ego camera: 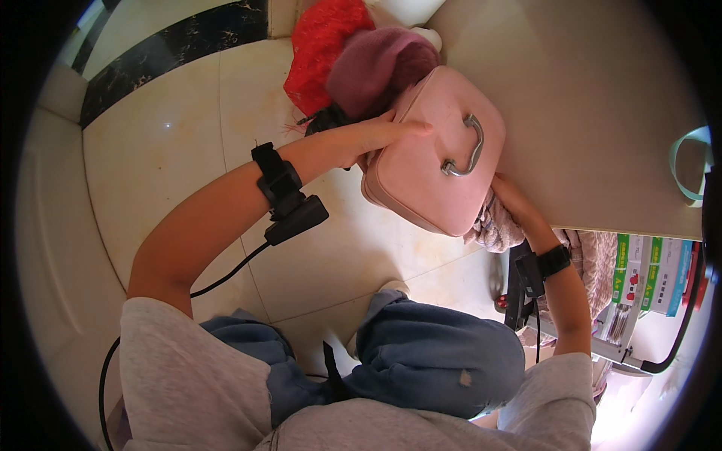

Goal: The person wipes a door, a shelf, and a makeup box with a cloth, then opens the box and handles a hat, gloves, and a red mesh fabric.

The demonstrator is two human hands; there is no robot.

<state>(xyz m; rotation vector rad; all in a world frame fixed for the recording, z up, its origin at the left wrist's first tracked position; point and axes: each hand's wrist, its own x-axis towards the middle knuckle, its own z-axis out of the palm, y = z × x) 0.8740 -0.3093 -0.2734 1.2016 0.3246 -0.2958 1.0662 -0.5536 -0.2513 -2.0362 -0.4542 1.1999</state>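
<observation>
A pink hard-sided vanity case is tilted between my two hands, its flat lid facing up towards me. A curved silver metal handle is fixed to the lid. My left hand grips the case's left side, with the thumb lying on the lid and the other fingers mostly hidden by the side. On the opposite side, my right hand holds the edge, its fingertips out of sight. A pale pink patterned cloth hangs just below that hand.
Beyond the case are a mauve knitted item and a red bag. A beige panel rises at right, with a teal tape roll near its far edge. Paper packs and a black-framed rack are below it.
</observation>
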